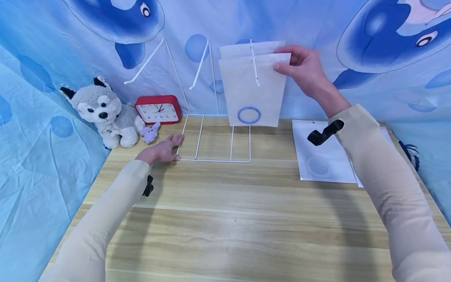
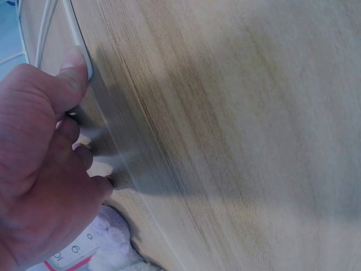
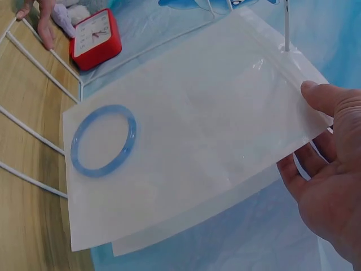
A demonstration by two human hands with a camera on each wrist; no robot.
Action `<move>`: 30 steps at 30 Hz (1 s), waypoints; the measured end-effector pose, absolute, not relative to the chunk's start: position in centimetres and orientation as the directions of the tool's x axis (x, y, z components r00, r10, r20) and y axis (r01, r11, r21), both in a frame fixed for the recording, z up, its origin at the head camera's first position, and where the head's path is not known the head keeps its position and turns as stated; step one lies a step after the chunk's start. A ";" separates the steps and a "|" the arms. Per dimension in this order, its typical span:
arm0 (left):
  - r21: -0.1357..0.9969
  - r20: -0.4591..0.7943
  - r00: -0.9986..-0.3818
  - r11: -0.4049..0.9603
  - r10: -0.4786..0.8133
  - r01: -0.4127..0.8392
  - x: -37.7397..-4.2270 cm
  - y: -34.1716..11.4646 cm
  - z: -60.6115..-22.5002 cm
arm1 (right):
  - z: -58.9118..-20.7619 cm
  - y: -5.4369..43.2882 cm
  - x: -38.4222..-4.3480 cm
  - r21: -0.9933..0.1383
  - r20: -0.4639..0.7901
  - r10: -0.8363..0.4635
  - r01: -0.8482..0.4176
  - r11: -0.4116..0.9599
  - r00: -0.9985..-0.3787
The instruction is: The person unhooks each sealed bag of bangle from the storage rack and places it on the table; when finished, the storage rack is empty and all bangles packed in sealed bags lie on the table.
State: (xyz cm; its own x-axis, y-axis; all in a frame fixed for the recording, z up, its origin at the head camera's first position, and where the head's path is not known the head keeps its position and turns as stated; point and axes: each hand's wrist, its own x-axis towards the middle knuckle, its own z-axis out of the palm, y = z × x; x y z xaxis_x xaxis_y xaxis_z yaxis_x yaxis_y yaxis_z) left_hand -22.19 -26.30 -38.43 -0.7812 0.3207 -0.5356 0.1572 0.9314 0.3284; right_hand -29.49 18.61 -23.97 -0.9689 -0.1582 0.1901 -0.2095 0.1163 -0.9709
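Observation:
A white wire rack (image 1: 215,160) stands at the back of the table, its prongs rising against the backdrop. On its right prong (image 1: 255,69) hang two pale plastic bags, the front bag (image 1: 253,88) overlapping the rear bag (image 1: 237,49). A blue ring (image 1: 239,115), like a bangle, shows low in the front bag. My right hand (image 1: 306,74) pinches the front bag's upper right edge, thumb in front and fingers behind. My left hand (image 1: 162,150) presses on the rack base's front left corner; in the left wrist view the thumb (image 2: 74,70) lies on the wire.
Left of the rack are a grey husky plush (image 1: 102,113), a red clock (image 1: 157,109) and a small purple plush (image 1: 150,133). Flat white bags (image 1: 324,149) lie at the table's right, partly under my right forearm. A blue printed cloth (image 1: 225,19) hangs behind.

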 end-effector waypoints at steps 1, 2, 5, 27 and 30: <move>0.332 -0.533 -0.781 0.929 0.327 0.162 -22.2 -26.3 -38.3 | -23.9 18.5 -29.5 -0.972 0.188 -0.162 -0.208 0.112 -0.969; 0.335 -0.530 -0.779 0.927 0.334 0.169 -22.2 -26.3 -38.3 | -23.8 18.4 -29.4 -0.973 0.187 -0.166 -0.206 0.108 -0.968; 0.344 -0.526 -0.777 0.922 0.346 0.178 -22.3 -26.3 -38.2 | -23.6 18.0 -29.3 -0.976 0.187 -0.185 -0.204 0.081 -0.965; 0.325 -0.532 -0.789 0.935 0.306 0.144 -21.9 -26.0 -38.1 | -23.4 16.3 -29.5 -0.971 0.238 -0.227 -0.226 -0.081 -0.944; 0.329 -0.531 -0.789 0.933 0.309 0.144 -21.8 -25.9 -38.0 | -23.4 16.2 -29.4 -0.972 0.232 -0.223 -0.220 -0.078 -0.947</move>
State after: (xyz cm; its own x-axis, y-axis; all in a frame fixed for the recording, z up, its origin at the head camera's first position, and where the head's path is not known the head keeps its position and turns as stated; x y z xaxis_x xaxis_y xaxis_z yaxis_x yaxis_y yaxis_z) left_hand -21.83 -25.95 -37.99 -0.7892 0.3088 -0.5309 0.1440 0.9334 0.3288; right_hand -29.41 16.18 -23.42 -0.9467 -0.2235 0.2321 -0.2200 -0.0781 -0.9724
